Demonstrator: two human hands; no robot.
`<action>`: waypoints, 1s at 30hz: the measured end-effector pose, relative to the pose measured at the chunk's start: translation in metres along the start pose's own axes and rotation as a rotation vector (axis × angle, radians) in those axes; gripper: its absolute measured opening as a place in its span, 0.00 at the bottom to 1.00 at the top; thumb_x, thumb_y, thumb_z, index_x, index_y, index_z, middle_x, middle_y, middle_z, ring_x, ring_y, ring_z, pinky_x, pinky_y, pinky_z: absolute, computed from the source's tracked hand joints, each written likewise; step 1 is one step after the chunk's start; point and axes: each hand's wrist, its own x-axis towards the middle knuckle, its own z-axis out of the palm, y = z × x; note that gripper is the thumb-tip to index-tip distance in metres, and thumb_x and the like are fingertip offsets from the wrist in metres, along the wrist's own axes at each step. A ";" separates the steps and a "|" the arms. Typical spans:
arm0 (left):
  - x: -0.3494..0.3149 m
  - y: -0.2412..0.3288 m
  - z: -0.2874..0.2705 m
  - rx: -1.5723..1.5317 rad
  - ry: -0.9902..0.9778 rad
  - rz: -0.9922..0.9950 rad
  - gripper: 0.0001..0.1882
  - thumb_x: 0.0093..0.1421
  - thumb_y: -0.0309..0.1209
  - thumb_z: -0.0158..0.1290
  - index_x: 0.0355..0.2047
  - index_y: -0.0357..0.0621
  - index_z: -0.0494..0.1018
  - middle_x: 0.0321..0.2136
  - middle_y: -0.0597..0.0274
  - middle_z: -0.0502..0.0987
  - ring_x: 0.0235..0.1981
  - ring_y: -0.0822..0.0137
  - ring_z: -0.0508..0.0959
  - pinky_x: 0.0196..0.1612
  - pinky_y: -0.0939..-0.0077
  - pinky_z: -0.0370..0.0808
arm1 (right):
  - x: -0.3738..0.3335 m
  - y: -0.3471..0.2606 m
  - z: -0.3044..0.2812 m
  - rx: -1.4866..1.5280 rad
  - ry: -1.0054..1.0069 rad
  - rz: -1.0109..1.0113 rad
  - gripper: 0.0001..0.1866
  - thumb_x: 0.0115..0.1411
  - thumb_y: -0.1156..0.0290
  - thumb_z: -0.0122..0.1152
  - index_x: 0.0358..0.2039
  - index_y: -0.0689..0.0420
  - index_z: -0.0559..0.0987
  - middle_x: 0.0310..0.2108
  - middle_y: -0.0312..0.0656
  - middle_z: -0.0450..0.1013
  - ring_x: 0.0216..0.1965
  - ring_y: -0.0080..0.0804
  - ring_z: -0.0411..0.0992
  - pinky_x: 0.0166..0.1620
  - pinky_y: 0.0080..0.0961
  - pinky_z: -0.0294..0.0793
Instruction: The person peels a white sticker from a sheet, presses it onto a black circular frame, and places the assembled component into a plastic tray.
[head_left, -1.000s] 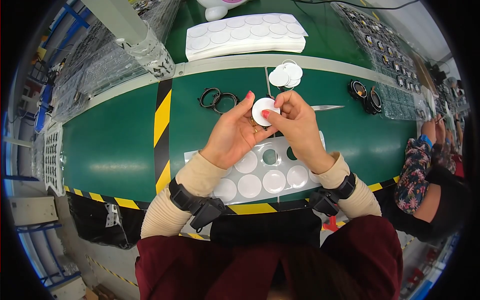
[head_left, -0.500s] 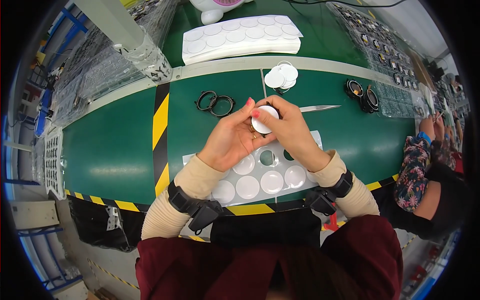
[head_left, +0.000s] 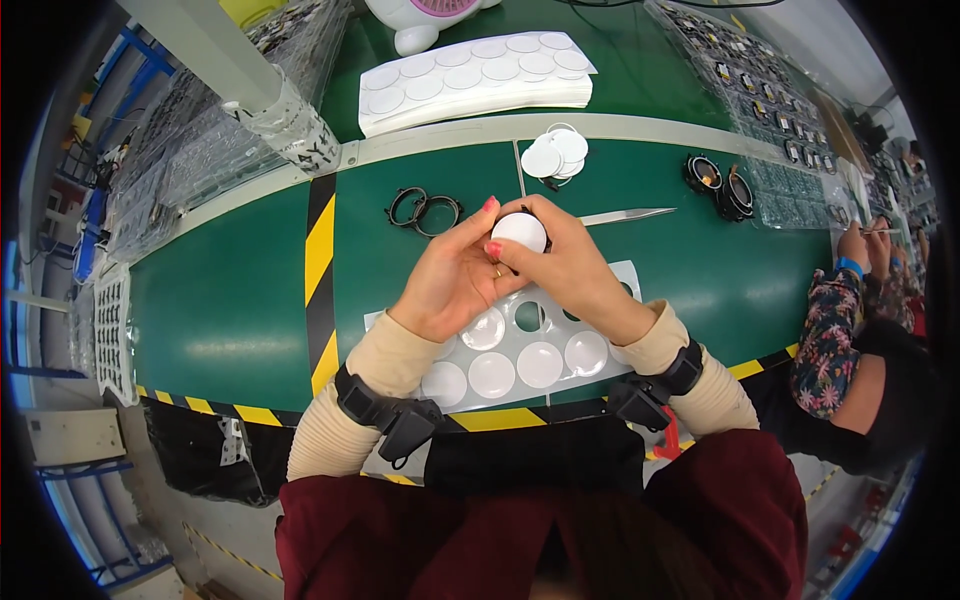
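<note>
Both my hands hold a round black-rimmed part with a white disc (head_left: pixel 520 231) on its face, above the middle of the green bench. My left hand (head_left: pixel 450 280) supports it from the left, thumb up at its edge and fingers partly hidden behind. On the other side my right hand (head_left: pixel 575 262) grips it, its thumb pressed at the disc's lower left edge. Under my wrists lies a sheet of round white stickers (head_left: pixel 556 340), with several circles removed. Two black rings (head_left: pixel 437 214) lie just beyond my left hand. Beside my right hand is a pointed metal blade (head_left: pixel 630 215).
A small pile of white discs (head_left: pixel 556 152) sits beyond my hands. Farther back lies a stack of sticker sheets (head_left: pixel 475 85). Two black round parts (head_left: pixel 735 195) stand at the right, near plastic trays (head_left: pixel 785 195). A post (head_left: pixel 225 60) rises at left; another person's arm (head_left: pixel 828 330) is at right.
My right thumb has slid from over the disc down to its lower left edge, uncovering more of the white face. Both hands still hold the part; the whole view has shifted slightly.
</note>
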 end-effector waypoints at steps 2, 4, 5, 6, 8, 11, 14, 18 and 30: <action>0.000 0.001 0.000 0.042 0.027 0.014 0.19 0.64 0.41 0.39 0.45 0.37 0.65 0.43 0.53 0.71 0.46 0.62 0.72 0.49 0.67 0.72 | -0.002 0.001 0.002 -0.049 0.014 -0.096 0.14 0.53 0.72 0.58 0.39 0.63 0.72 0.32 0.38 0.71 0.32 0.19 0.68 0.34 0.14 0.69; 0.000 0.003 0.001 0.043 0.018 0.020 0.19 0.64 0.40 0.40 0.45 0.36 0.65 0.42 0.54 0.71 0.45 0.63 0.73 0.49 0.67 0.72 | -0.002 -0.002 -0.001 0.002 0.000 -0.062 0.13 0.54 0.71 0.58 0.39 0.63 0.72 0.32 0.37 0.71 0.32 0.18 0.68 0.35 0.14 0.68; 0.000 0.003 0.001 0.042 0.007 0.023 0.19 0.64 0.40 0.40 0.44 0.36 0.65 0.42 0.54 0.71 0.44 0.64 0.73 0.49 0.67 0.72 | -0.002 -0.005 -0.003 0.052 -0.013 -0.026 0.12 0.55 0.71 0.57 0.39 0.62 0.72 0.31 0.36 0.70 0.32 0.18 0.67 0.35 0.14 0.68; 0.000 0.004 0.002 0.042 -0.003 0.026 0.18 0.64 0.40 0.41 0.44 0.36 0.66 0.42 0.54 0.71 0.43 0.65 0.73 0.49 0.67 0.72 | -0.003 -0.006 -0.005 0.101 -0.025 0.011 0.11 0.56 0.71 0.57 0.38 0.61 0.72 0.31 0.34 0.70 0.33 0.17 0.66 0.35 0.13 0.67; -0.001 0.002 0.007 0.030 0.003 0.014 0.18 0.64 0.40 0.41 0.44 0.36 0.66 0.41 0.54 0.71 0.43 0.65 0.73 0.48 0.68 0.73 | 0.000 -0.006 -0.010 0.093 -0.036 0.051 0.12 0.55 0.72 0.57 0.40 0.61 0.71 0.32 0.35 0.69 0.33 0.17 0.66 0.35 0.13 0.67; -0.002 0.000 0.010 0.005 0.015 -0.012 0.18 0.64 0.39 0.41 0.44 0.36 0.66 0.41 0.55 0.71 0.43 0.65 0.74 0.47 0.69 0.73 | 0.003 -0.004 -0.014 0.079 -0.056 0.133 0.15 0.54 0.73 0.57 0.42 0.60 0.70 0.34 0.35 0.69 0.33 0.17 0.66 0.35 0.14 0.67; -0.001 -0.001 0.001 0.024 0.009 -0.007 0.17 0.64 0.39 0.41 0.44 0.37 0.66 0.42 0.55 0.71 0.43 0.65 0.73 0.48 0.68 0.73 | 0.002 -0.002 -0.009 -0.083 -0.076 0.001 0.18 0.54 0.75 0.56 0.45 0.60 0.67 0.36 0.35 0.68 0.34 0.17 0.66 0.35 0.14 0.66; -0.001 0.001 0.003 0.079 0.004 0.014 0.17 0.64 0.39 0.41 0.43 0.38 0.66 0.41 0.56 0.71 0.44 0.65 0.73 0.50 0.68 0.72 | -0.005 -0.001 -0.002 -0.196 -0.048 -0.113 0.17 0.55 0.78 0.54 0.46 0.59 0.67 0.38 0.35 0.67 0.35 0.18 0.66 0.36 0.15 0.67; -0.002 0.002 0.004 0.023 -0.031 0.142 0.14 0.64 0.38 0.41 0.42 0.40 0.65 0.41 0.57 0.71 0.45 0.67 0.72 0.52 0.68 0.71 | -0.001 0.000 -0.004 -0.121 0.239 -0.266 0.15 0.54 0.80 0.54 0.43 0.60 0.69 0.42 0.38 0.66 0.41 0.22 0.65 0.41 0.18 0.68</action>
